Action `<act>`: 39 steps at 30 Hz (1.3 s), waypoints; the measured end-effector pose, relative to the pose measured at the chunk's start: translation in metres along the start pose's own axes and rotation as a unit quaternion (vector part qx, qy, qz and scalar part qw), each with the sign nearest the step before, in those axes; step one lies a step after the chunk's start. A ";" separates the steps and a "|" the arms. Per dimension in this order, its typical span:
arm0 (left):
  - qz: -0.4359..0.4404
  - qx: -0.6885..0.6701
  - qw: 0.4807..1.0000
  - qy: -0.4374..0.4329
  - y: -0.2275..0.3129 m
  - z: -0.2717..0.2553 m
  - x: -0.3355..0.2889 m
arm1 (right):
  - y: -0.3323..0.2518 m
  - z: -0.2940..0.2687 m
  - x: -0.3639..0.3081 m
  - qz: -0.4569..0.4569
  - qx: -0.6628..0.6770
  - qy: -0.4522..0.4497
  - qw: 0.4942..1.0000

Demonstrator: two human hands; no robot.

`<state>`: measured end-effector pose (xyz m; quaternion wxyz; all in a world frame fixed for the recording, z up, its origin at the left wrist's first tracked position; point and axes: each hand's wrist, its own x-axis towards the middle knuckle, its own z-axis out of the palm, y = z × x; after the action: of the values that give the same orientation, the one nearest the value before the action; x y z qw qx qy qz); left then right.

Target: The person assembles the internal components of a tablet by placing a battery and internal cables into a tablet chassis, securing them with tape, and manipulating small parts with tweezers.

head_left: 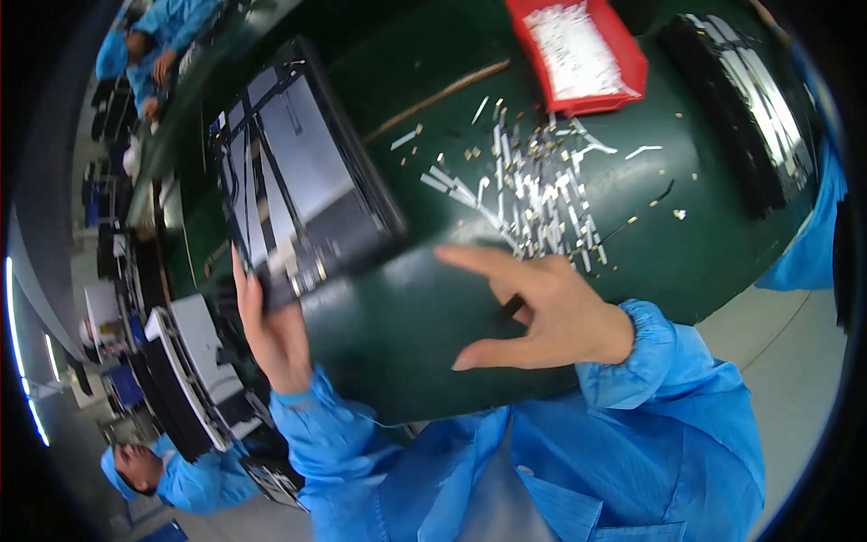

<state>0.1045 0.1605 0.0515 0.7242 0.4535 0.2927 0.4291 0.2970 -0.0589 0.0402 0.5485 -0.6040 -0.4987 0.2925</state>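
Observation:
A flat black device (307, 149), like an opened tablet with silvery panels, dark strips and ribbon-like parts inside, is at the left of the table. My left hand (275, 339) grips its near left corner, fingers along the outer edge. The device looks tilted and slightly blurred. To the right of it, my right hand (542, 312) is over the table with index finger stretched out and thumb apart. I see nothing held in it, though the curled fingers are partly hidden. Beyond that hand lies a loose pile of small white and grey strips (542, 194).
A red bin (632, 68) full of white pieces stands at the back. A stack of similar black devices (736, 104) is at the far right. Two people in blue, one far left (172, 27) and one lower left (194, 479), sit nearby. Blue clothing (804, 257) shows at right.

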 end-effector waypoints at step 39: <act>-0.114 0.182 0.835 -0.507 -0.155 0.260 -0.164 | 0.110 -0.317 -0.211 0.120 -0.133 0.613 0.770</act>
<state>0.2958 -0.1244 0.0246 0.7191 0.6948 0.0074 -0.0074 0.5437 -0.3609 -0.0333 0.6126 -0.7768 -0.0138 -0.1453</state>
